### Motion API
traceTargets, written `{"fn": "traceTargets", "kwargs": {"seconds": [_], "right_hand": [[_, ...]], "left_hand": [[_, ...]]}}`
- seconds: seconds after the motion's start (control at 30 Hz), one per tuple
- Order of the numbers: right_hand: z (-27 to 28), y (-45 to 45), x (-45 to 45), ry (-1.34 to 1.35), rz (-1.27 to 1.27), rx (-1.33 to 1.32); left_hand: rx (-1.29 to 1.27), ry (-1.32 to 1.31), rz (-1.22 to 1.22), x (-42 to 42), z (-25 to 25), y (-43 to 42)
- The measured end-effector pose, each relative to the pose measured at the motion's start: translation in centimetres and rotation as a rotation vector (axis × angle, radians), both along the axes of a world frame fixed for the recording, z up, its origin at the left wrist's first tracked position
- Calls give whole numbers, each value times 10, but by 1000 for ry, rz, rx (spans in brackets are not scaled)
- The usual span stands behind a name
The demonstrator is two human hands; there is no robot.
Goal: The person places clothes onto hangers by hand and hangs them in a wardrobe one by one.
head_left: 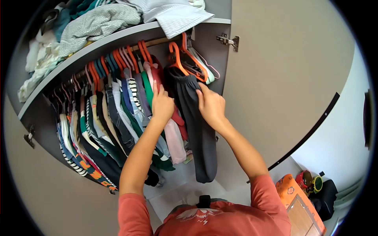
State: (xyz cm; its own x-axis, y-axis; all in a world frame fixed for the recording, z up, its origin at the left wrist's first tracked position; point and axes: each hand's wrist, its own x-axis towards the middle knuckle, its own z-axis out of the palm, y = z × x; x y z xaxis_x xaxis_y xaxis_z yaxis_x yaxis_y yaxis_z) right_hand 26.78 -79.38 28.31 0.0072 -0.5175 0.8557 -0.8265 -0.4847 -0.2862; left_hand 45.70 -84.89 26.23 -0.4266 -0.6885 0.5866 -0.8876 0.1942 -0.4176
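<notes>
Nearest is the person's red T-shirt [220,220], with both bare forearms reaching up from its sleeves; the right hand [212,104] grasps the side edge of a pair of dark grey trousers [201,137], thumb and fingers near the elastic waistband; the trousers hang long and straight, right of the row of clothes, their waistband at the lower part of an orange hanger [178,61]; the left hand [162,104] lies against the hanging clothes with fingers pointing upward, over a red garment [178,119] and just above a pale pink garment [175,137]; whether it grips any cloth I cannot tell.

Beyond the hands, more shirts and tops hang close together to the left, among them an orange-patterned garment [93,173]; their hangers, many of them orange, hook over a rail [159,41]; another orange hanger [202,67] hangs behind the trousers, beside a few paler ones.

Above the rail runs a shelf [221,21]; on it lie a crumpled striped garment [103,23] and a white cloth [179,19] drooping over the front edge; at right stands an open wardrobe door [283,59]; beyond it, low down, sits a black bag [327,200].
</notes>
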Motion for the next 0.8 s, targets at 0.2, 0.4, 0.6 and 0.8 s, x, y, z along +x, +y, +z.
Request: {"fn": "traceTargets", "kwargs": {"seconds": [0.2,0.4,0.6,0.8], "right_hand": [[29,-81,62,-45,29,-91],[27,-127,92,-38,22,-26],[16,-145,103,-34,31,-27],[1,-140,92,-133,135,36]], "left_hand": [[-41,108,-121,4,6,12],[-72,215,-215,2,6,12],[-167,277,-269,1,5,2],[-178,330,-318,-4,2,0]]}}
